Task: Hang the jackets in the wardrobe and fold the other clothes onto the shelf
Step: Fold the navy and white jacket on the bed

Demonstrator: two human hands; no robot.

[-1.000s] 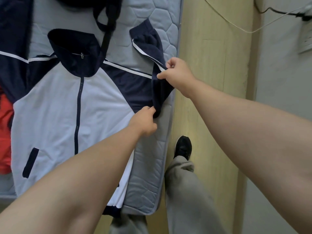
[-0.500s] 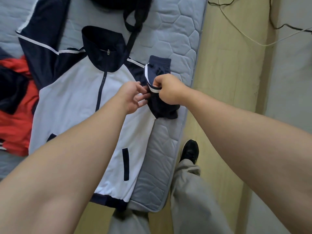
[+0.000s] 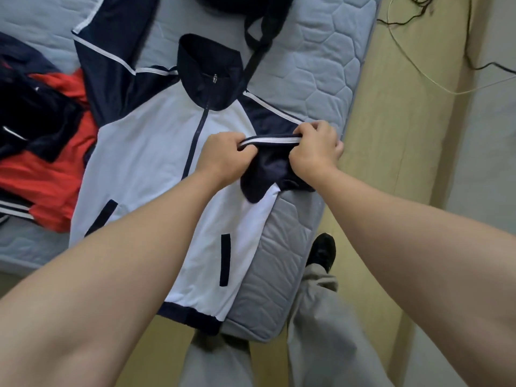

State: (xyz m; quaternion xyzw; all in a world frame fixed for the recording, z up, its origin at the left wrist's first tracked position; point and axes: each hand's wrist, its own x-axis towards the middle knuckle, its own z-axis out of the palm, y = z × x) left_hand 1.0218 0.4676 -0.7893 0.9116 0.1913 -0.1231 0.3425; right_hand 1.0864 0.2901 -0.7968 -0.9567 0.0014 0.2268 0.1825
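Red garment (image 3: 47,174): crumpled with dark cloth, just left of my jacket.
Jacket (image 3: 150,152): smooth white body, navy collar and sleeves, white piping, zipped, flat on the quilted grey mattress (image 3: 329,65).
Left hand (image 3: 223,157): fingers curled, pinching the navy sleeve (image 3: 268,166) at its white stripe.
Black strap (image 3: 258,55): lies beside the collar.
Right hand (image 3: 315,152): curled, gripping the same stripe's other end, over the jacket's chest.
Floor (image 3: 391,149): pale wood; cables (image 3: 418,67) trail across.
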